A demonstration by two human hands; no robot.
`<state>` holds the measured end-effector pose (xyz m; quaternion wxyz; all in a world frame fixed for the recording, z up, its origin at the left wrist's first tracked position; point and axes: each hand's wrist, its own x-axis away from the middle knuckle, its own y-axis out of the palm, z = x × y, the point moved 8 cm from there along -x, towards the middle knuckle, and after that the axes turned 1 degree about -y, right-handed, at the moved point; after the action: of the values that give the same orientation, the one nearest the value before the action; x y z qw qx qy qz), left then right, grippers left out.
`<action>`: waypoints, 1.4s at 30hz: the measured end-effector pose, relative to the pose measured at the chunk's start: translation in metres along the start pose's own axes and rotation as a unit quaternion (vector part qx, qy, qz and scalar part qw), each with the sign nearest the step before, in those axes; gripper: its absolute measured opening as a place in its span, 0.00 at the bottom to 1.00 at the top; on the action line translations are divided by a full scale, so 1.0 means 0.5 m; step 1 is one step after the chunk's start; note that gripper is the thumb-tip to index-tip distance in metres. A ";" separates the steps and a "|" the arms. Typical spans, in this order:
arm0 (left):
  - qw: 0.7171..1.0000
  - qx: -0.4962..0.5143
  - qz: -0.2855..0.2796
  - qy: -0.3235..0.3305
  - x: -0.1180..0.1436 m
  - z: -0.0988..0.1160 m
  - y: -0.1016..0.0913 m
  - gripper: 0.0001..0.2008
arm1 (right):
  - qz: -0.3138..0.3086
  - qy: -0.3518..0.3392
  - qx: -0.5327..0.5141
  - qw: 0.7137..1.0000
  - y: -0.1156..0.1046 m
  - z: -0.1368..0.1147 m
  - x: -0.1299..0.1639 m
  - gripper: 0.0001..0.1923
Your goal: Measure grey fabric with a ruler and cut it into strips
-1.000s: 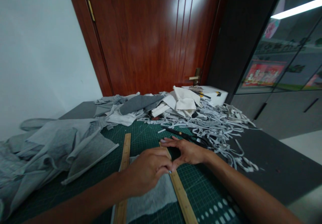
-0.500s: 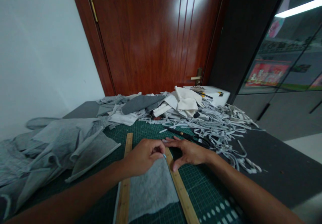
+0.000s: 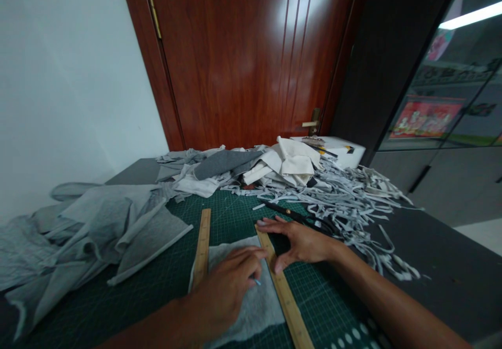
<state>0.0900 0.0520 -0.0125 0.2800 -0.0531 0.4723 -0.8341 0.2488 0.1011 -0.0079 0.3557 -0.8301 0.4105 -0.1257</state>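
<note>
Right hand [image 3: 304,241] spread, pressing long wooden ruler [image 3: 283,291] running near-to-far; left hand [image 3: 227,286] pinches small blue marker [image 3: 257,282] on grey fabric piece [image 3: 254,302] beside ruler's left edge

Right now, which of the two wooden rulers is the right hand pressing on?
The right ruler: the right hand spans it, while the left ruler lies untouched.

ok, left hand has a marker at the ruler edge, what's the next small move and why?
Probably draw the left hand toward the body along the right ruler: its tip sits on the grey fabric against that edge, and the right hand pins the ruler flat.
</note>
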 end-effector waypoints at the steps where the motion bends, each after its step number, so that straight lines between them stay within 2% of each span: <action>1: 1.000 -0.004 -0.004 -0.002 0.000 -0.003 0.001 0.10 | 0.001 -0.001 0.000 1.000 -0.001 -0.002 0.001 0.56; 8: 1.000 0.008 0.006 -0.006 0.004 -0.005 -0.005 0.09 | 0.006 -0.003 0.004 1.000 -0.002 -0.001 0.003 0.55; 14: 0.993 0.046 0.067 -0.081 -0.042 -0.043 -0.067 0.06 | 0.007 -0.016 0.002 1.000 0.000 0.000 0.000 0.55; 16: 0.994 0.034 0.083 -0.055 -0.072 -0.049 -0.092 0.07 | 0.007 -0.014 -0.004 1.000 -0.001 -0.003 0.000 0.54; 19: 0.996 -0.020 0.088 0.021 -0.110 -0.048 -0.111 0.09 | 0.008 -0.016 -0.001 1.000 -0.002 -0.010 0.001 0.54; 25: 0.987 -0.087 0.056 0.120 -0.135 -0.041 -0.087 0.10 | 0.005 -0.024 -0.005 1.000 -0.004 -0.015 0.001 0.52; 31: 0.987 -0.063 0.027 0.145 -0.131 -0.023 -0.076 0.10 | 0.006 -0.016 -0.006 1.000 -0.004 -0.011 0.002 0.52; 35: 0.984 -0.083 0.007 0.157 -0.127 -0.009 -0.076 0.11 | 0.004 0.000 -0.003 1.000 -0.003 -0.007 0.004 0.53; 42: 0.973 -0.122 -0.027 0.196 -0.136 0.001 -0.070 0.12 | 0.001 -0.031 -0.010 0.999 0.002 -0.003 0.003 0.50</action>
<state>0.1325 0.1005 0.0282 0.1508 0.0652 0.6145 -0.7716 0.2484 0.0989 -0.0078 0.3601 -0.8368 0.4014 -0.0948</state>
